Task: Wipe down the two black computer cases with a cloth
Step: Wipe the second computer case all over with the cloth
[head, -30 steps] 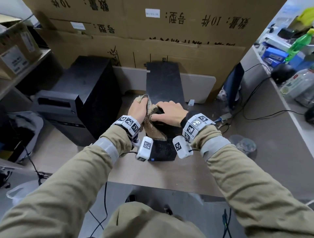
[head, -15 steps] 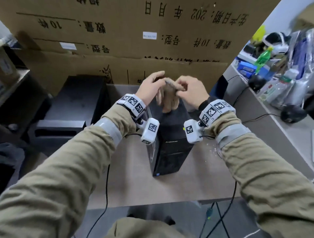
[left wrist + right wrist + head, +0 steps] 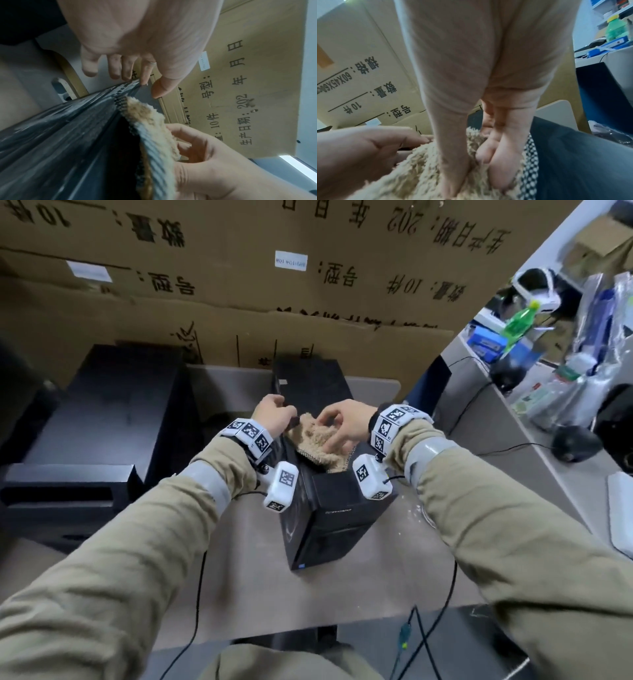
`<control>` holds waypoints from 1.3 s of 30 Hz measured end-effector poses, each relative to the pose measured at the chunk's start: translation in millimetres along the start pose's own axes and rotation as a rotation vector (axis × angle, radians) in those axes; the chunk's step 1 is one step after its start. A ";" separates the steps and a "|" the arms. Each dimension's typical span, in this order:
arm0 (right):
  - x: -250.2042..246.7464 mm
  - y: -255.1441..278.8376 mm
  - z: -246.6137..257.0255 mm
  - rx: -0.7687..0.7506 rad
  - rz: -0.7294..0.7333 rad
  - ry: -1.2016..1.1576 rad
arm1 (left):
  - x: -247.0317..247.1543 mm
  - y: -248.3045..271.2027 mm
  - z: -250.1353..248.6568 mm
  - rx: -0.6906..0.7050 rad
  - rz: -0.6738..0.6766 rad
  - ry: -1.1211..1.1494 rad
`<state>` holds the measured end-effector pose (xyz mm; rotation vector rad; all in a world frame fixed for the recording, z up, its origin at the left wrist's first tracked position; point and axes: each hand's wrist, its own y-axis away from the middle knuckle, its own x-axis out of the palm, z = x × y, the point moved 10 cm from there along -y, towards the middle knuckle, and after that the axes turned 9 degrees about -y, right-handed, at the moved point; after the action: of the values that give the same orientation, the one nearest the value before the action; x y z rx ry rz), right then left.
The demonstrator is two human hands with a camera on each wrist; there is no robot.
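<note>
A slim black case (image 3: 342, 508) stands upright mid-table, and a wider black case (image 3: 113, 405) sits to its left. A tan fluffy cloth (image 3: 315, 440) lies bunched on the slim case's top. My right hand (image 3: 334, 429) digs curled fingers into the cloth (image 3: 419, 169) and pinches it. My left hand (image 3: 274, 414) holds the slim case's top left edge (image 3: 60, 135), thumb on top and fingers down the side, just beside the cloth (image 3: 154, 121). The cloth's underside is hidden.
Large cardboard boxes (image 3: 308, 302) wall off the back of the table (image 3: 239, 559). To the right, a second desk holds a green bottle (image 3: 517, 323), plastic bags and a black mouse (image 3: 575, 443). Cables (image 3: 445, 594) hang over the front edge.
Both hands lifted the cloth above the slim case, then brought it back down onto its top. My left hand has let go of the cloth and moved to the case's edge.
</note>
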<state>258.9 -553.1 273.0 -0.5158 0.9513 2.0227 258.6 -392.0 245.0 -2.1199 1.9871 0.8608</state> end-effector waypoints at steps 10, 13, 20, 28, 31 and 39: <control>-102.5 -130.5 -35.8 0.025 -0.136 -0.057 | -2.6 -56.2 20.6 -0.160 -0.100 -0.014; -121.3 -163.8 -28.7 -0.014 -0.148 -0.026 | -1.8 -58.3 25.8 -0.177 -0.080 0.013; -120.1 -181.0 -3.6 -0.075 -0.123 0.017 | -3.0 -57.1 23.8 -0.159 -0.058 0.020; -43.6 -113.7 38.5 -0.088 0.170 0.038 | -17.0 -28.6 -8.7 0.128 -0.006 0.111; -38.0 -84.0 65.1 -0.186 0.053 -0.042 | -17.7 -11.0 -8.7 0.172 0.042 0.078; 8.5 -6.2 56.7 -0.140 -0.124 -0.314 | -24.5 26.6 34.4 0.026 -0.031 0.159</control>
<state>257.9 -502.4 300.6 -0.3097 0.5789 1.9922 222.7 -358.6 235.6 -2.2627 2.0200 0.6772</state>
